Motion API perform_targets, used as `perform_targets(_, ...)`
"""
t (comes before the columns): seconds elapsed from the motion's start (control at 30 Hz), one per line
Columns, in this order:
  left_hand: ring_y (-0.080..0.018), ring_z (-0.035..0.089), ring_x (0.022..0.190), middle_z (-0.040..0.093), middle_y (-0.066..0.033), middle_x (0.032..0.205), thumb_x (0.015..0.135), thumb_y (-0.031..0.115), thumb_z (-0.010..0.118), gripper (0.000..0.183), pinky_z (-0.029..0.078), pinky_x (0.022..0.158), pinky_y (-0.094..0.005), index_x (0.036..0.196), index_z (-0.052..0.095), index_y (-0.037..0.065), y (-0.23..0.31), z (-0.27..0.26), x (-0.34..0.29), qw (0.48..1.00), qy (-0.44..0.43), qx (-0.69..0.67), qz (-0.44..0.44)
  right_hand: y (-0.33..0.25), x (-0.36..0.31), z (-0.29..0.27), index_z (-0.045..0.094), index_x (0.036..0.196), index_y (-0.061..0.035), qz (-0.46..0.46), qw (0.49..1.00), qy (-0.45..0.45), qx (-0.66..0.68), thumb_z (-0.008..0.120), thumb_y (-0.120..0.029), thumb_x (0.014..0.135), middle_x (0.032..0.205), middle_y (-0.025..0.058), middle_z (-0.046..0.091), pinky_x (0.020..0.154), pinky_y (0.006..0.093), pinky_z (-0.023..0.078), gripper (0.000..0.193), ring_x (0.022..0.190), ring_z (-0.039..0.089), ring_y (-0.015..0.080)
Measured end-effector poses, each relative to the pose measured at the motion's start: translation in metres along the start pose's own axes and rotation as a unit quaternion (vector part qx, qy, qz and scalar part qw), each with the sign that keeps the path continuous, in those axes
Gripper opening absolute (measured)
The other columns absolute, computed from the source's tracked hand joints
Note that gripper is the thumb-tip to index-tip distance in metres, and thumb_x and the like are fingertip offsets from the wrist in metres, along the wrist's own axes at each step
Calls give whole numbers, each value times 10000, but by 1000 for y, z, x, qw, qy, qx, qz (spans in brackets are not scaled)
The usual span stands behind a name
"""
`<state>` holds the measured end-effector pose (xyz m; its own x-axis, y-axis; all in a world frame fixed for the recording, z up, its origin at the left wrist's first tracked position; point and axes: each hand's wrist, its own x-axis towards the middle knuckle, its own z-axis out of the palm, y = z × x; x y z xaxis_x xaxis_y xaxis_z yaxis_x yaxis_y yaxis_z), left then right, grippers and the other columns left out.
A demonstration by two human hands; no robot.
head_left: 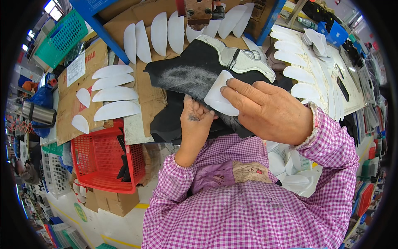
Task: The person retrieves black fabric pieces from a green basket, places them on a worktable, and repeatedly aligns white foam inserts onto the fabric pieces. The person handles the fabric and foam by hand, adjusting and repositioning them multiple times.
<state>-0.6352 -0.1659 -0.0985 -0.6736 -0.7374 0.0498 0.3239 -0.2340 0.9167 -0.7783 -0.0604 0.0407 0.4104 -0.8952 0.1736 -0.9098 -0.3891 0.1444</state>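
A black material piece (186, 76) with a greyish, fuzzy-looking patch lies across the work table before me. My right hand (269, 110) pinches a white curved piece (219, 97), pressed against the near edge of the black piece. My left hand (195, 122) is closed on that edge from below, its fingers curled and partly hidden by the material. Just beyond, a white-and-black stitched shoe upper part (244, 60) is joined to or lies on the black piece; I cannot tell which. More black material shows underneath.
White half-moon pieces (158, 34) stand in a row at the back, below a machine head (198, 12) in a blue frame. Others lie on cardboard (66, 120) to the left and on the right-hand table (350, 106). A red basket (134, 166) sits lower left.
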Motion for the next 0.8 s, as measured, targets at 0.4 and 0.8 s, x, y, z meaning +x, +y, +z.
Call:
perform_targets(0.4, -138, 585, 990, 536, -116, 1169, 804, -153, 481, 602, 522, 774, -241, 1348, 268, -8, 2, 3, 2, 999, 15, 33, -9, 4, -1, 7, 525, 1129, 24, 22, 995, 9, 93, 669, -42, 689, 1238, 141, 503, 716, 312, 519, 467, 830, 587, 230)
perform_targets(0.8, -195, 611, 900, 574, -103, 1103, 804, -37, 567, 479, 548, 608, -302, 1263, 441, 24, 19, -15, 32, 975, -86, -86, -188, 21, -3, 13, 549, 1172, 50, 40, 990, 2, 137, 593, -47, 822, 1308, 167, 498, 807, 323, 566, 366, 1092, 596, 299)
